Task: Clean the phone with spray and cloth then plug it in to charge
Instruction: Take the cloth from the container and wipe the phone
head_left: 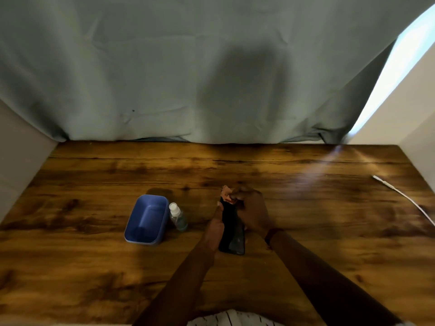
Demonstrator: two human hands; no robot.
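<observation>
A black phone [231,234] is at the middle of the wooden table [94,267], its long side running away from me. My left hand [215,228] grips its left edge. My right hand [251,211] holds a small pinkish cloth [227,196] bunched against the phone's far end. A small clear spray bottle [177,216] with a white top stands to the left of the phone. A white charging cable [404,196] lies on the table at the far right, its plug end pointing left.
A blue plastic tub [146,220] sits right next to the spray bottle, on its left. A grey-green curtain [188,67] hangs behind the table's far edge. Pale walls close in at both sides.
</observation>
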